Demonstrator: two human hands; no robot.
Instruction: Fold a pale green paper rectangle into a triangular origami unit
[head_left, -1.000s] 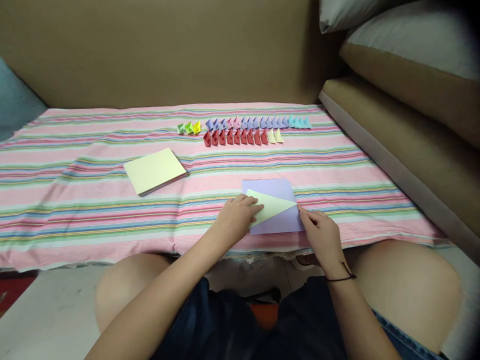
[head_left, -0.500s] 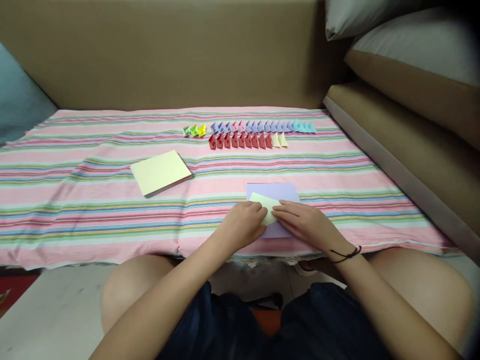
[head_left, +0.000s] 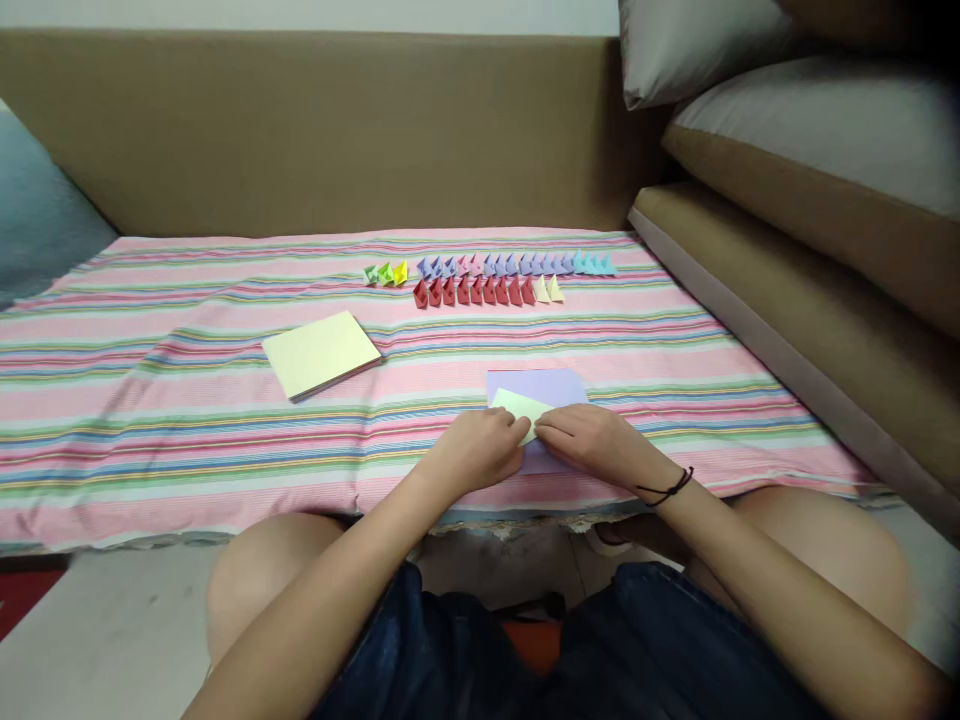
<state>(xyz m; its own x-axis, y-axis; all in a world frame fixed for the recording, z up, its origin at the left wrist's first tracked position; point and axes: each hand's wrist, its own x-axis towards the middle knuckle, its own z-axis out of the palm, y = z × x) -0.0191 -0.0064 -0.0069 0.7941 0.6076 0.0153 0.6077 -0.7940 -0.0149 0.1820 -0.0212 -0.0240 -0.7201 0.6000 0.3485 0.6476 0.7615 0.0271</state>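
Observation:
A pale yellow-green folded paper [head_left: 519, 407] lies on a lilac sheet [head_left: 551, 385] near the front edge of the striped cloth. My left hand [head_left: 480, 450] presses its fingertips on the left part of the folded paper, fingers curled. My right hand [head_left: 592, 445] lies over the right part of it, fingertips meeting the left hand's at the fold. Most of the folded paper is hidden under both hands.
A stack of square paper [head_left: 321, 352] with a pale yellow top sheet lies to the left. Two rows of several small folded paper pieces [head_left: 487, 278] stand farther back. The striped cloth [head_left: 150, 400] covers a low surface; cushions [head_left: 787, 200] rise at the right.
My right hand moved left from the paper's right tip onto the paper, folding that tip over toward my left hand. The visible yellow-green paper is now much shorter.

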